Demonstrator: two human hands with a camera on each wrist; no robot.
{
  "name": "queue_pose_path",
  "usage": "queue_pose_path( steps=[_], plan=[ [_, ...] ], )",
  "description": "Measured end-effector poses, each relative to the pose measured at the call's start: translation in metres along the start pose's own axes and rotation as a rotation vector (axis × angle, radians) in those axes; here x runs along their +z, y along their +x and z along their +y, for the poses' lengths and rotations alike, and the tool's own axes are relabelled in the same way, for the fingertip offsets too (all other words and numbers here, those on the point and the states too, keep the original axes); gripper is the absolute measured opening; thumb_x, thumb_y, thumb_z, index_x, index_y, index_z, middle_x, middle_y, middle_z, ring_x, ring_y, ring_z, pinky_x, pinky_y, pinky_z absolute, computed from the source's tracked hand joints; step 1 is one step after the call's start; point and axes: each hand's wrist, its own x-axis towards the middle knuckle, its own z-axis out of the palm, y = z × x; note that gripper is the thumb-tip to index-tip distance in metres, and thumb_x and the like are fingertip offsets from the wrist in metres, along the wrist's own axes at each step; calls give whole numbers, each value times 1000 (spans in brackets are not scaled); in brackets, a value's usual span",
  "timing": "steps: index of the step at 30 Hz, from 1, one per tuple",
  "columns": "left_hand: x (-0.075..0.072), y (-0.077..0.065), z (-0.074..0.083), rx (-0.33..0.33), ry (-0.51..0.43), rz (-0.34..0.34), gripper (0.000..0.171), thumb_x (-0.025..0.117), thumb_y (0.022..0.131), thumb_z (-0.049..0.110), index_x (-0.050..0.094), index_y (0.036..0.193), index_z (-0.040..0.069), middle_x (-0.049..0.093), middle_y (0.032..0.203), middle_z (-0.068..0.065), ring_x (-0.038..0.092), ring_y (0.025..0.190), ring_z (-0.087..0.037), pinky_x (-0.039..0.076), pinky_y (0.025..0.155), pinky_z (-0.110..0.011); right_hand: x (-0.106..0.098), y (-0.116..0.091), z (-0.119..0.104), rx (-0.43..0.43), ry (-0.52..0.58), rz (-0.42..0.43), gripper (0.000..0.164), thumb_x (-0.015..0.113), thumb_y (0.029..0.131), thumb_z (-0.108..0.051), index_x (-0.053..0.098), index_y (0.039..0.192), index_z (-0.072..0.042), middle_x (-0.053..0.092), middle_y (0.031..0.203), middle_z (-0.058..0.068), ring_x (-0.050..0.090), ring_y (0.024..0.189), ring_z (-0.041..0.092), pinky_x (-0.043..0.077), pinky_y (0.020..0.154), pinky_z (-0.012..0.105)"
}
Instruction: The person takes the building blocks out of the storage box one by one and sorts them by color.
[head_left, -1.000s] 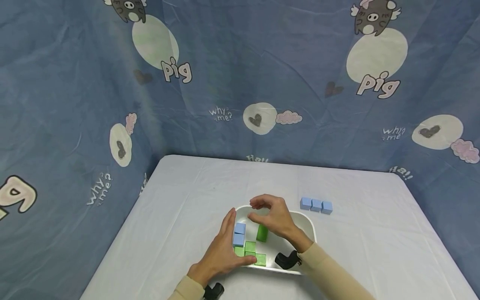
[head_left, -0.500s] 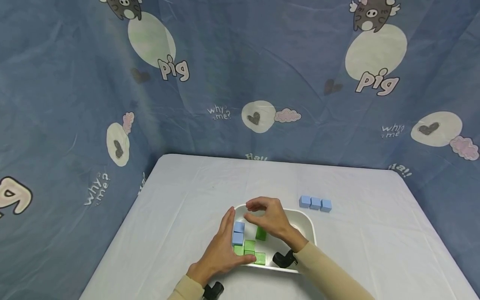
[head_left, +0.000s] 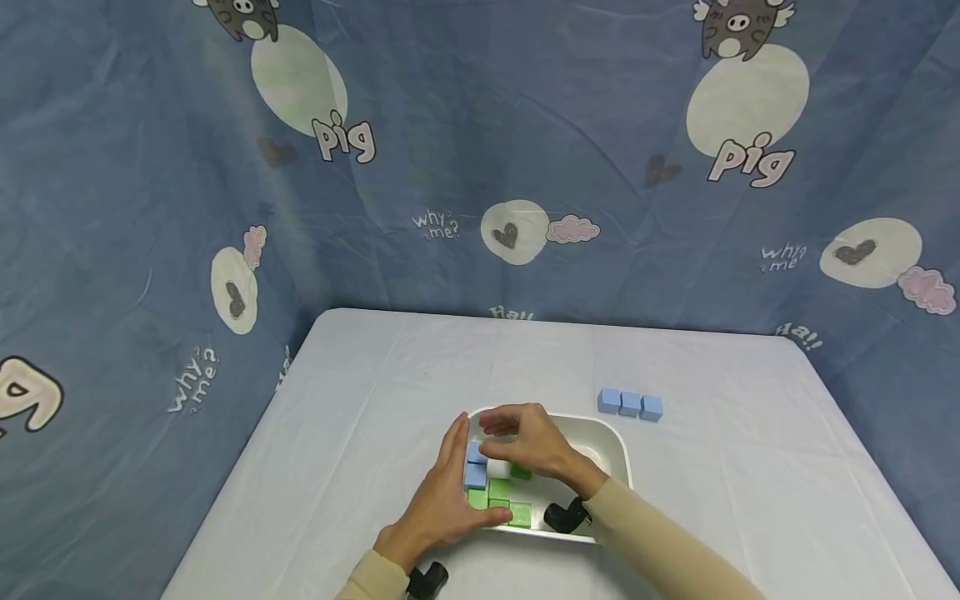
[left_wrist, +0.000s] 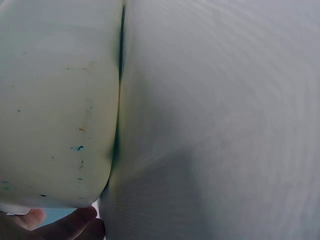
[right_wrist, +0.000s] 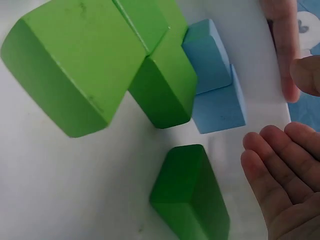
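Observation:
A white tray stands on the table with small blocks inside. My left hand rests against the tray's front left corner, fingers straight along the left side and thumb at the front rim. Two blue blocks stand in a row along the tray's left wall, with several light green blocks nearer the front. My right hand is above the tray's left part, fingers bent and apart from the thumb, holding nothing. Below it a separate green block stands apart from the rest, partly hidden in the head view.
Three blue blocks sit in a row on the white table, behind the tray to the right. A blue patterned cloth hangs behind and at the left. Black wrist cameras sit under both wrists.
My right hand has moved slightly left and toward me, closer to the blue blocks in the tray, and covers more of the separate green block. My left hand stays at the tray's corner.

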Motion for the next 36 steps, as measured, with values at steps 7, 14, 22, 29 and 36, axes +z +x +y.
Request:
queue_pose_path(
  steps=[7, 14, 22, 29, 36],
  plan=[
    [-1, 0, 0, 0, 2, -2, 138, 88, 71, 59, -4, 165, 16, 4, 170, -11, 38, 142, -37, 44, 105, -54, 4, 4, 5, -8, -36, -41, 41, 78, 87, -18, 71, 124, -2, 74, 115, 11, 72, 100, 22, 57, 87, 34],
    [0, 1, 0, -12, 8, 2, 139, 89, 69, 59, -3, 165, 16, 4, 171, -10, 40, 140, -38, 43, 105, -54, 7, 6, 7, -26, -132, -66, 38, 81, 84, -12, 73, 120, -2, 74, 110, 10, 71, 97, 20, 57, 84, 30],
    [-1, 2, 2, -7, 10, 8, 139, 90, 69, 56, 0, 165, 12, 5, 170, -10, 43, 138, -40, 44, 104, -55, 6, 6, 6, -29, -162, -88, 37, 83, 82, -10, 74, 116, -1, 75, 108, 8, 70, 96, 16, 56, 84, 26],
    [0, 2, 1, 2, 18, 14, 139, 90, 68, 57, 2, 165, 9, 6, 170, -11, 43, 137, -40, 44, 104, -55, 6, 5, 8, -39, -186, -98, 34, 81, 82, -9, 74, 115, -2, 75, 107, 7, 70, 93, 16, 56, 82, 27],
    [2, 0, 0, -1, 7, 26, 140, 91, 66, 58, 5, 164, 7, 8, 170, -10, 43, 138, -38, 44, 105, -53, 7, 5, 10, -75, -259, -101, 33, 77, 83, -8, 75, 116, -4, 75, 105, 5, 68, 86, 10, 55, 78, 25]
  ],
)
